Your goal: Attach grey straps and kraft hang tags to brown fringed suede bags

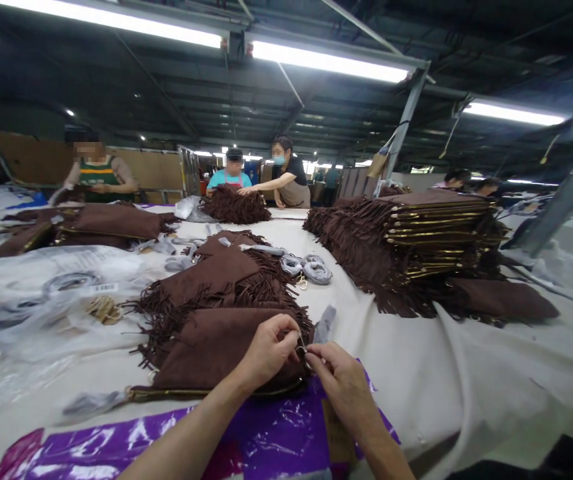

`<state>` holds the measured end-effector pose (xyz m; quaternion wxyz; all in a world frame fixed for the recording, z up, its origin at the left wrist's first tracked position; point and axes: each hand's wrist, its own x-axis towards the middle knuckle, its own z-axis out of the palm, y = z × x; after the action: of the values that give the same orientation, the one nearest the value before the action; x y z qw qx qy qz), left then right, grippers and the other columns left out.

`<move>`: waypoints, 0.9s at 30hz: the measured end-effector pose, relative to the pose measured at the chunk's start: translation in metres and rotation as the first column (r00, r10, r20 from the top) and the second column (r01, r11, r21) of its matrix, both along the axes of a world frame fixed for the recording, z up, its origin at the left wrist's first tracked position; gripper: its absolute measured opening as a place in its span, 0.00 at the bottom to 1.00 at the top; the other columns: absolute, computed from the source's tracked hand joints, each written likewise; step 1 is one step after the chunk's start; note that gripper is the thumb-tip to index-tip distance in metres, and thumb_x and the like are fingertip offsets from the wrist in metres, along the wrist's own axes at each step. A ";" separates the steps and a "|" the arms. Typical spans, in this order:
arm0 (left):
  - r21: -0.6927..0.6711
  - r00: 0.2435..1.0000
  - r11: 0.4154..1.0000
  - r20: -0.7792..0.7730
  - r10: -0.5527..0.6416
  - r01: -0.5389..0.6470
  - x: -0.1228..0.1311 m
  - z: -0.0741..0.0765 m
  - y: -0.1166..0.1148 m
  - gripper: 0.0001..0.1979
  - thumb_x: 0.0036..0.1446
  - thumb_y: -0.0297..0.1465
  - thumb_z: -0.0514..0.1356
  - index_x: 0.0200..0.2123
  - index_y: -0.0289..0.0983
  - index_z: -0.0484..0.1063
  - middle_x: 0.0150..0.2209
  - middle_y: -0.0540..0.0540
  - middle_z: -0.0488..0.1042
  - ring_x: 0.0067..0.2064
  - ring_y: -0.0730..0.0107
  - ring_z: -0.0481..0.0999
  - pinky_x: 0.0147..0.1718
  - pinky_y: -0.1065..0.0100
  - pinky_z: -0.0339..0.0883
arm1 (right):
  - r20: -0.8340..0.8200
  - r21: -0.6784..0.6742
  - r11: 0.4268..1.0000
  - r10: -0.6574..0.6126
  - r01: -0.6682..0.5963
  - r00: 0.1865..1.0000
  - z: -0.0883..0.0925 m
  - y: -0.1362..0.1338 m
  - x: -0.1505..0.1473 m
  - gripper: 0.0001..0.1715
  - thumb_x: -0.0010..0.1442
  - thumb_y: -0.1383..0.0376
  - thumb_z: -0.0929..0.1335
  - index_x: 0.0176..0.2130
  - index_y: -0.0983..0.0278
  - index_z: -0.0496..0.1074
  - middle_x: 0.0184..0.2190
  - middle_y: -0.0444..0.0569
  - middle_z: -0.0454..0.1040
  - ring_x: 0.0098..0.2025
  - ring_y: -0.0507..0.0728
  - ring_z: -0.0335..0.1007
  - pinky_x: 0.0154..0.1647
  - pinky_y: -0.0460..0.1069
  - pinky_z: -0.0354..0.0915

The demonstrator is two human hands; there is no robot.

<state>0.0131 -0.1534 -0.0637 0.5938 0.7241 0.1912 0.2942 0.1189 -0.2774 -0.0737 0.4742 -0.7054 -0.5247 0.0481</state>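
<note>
A dark brown fringed bag [206,343] lies flat in front of me, its gold zipper [191,393] along the near edge. At the bag's right corner my left hand [272,347] is closed in a pinch on a thin pale cord [300,339]. Just right of it, my right hand [339,377] pinches at the lower end of that cord, by the corner. What exactly sits between its fingertips is too small to make out. Grey wrapped pieces stick out at both ends of the bag, one at left [91,404] and one at right [325,324].
More brown fringed bags [216,277] lie just behind, with coiled grey straps [316,269] beside them. A tall bag stack [439,230] stands at right. Purple plastic packaging [276,433] lies under my forearms, clear plastic bags [66,287] at left. Several people work across the table.
</note>
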 end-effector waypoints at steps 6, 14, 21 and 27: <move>-0.145 0.998 0.988 -0.024 -0.052 0.048 -0.002 -0.005 0.002 0.11 0.51 0.36 0.57 0.33 0.34 0.67 0.21 0.53 0.67 0.21 0.75 0.69 0.18 0.76 0.61 | -0.163 -0.040 0.997 0.054 -0.061 0.985 -0.005 0.011 0.007 0.16 0.60 0.55 0.65 0.28 0.61 0.74 0.24 0.44 0.72 0.29 0.55 0.67 0.32 0.48 0.61; -0.027 0.986 0.999 -0.165 -0.026 0.021 0.004 -0.026 -0.006 0.09 0.45 0.33 0.61 0.24 0.31 0.71 0.20 0.53 0.65 0.23 0.76 0.61 0.22 0.74 0.52 | -0.534 0.064 0.996 0.086 -0.061 0.841 -0.020 0.019 0.016 0.18 0.50 0.51 0.73 0.30 0.64 0.77 0.26 0.46 0.77 0.31 0.56 0.69 0.35 0.48 0.64; 0.113 0.987 0.992 -0.148 0.062 -0.046 0.010 -0.025 -0.012 0.07 0.46 0.30 0.57 0.20 0.33 0.66 0.20 0.53 0.62 0.25 0.76 0.58 0.23 0.73 0.49 | -0.494 0.080 0.996 0.081 -0.048 0.866 -0.015 0.017 0.011 0.16 0.50 0.53 0.74 0.29 0.63 0.77 0.27 0.46 0.77 0.31 0.56 0.70 0.34 0.48 0.64; 0.013 0.996 1.000 -0.090 0.007 -0.005 0.007 -0.024 -0.009 0.04 0.42 0.29 0.56 0.20 0.35 0.64 0.19 0.54 0.60 0.24 0.77 0.58 0.22 0.74 0.49 | -0.643 0.161 0.986 0.142 -0.048 0.752 -0.019 0.021 0.013 0.22 0.46 0.52 0.76 0.33 0.63 0.72 0.23 0.42 0.74 0.26 0.53 0.68 0.27 0.46 0.63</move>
<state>0.0203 -0.1626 -0.0874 0.5792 0.7397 0.2181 0.2643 0.1323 -0.2561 -0.0932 0.6705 -0.5831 -0.3638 0.2793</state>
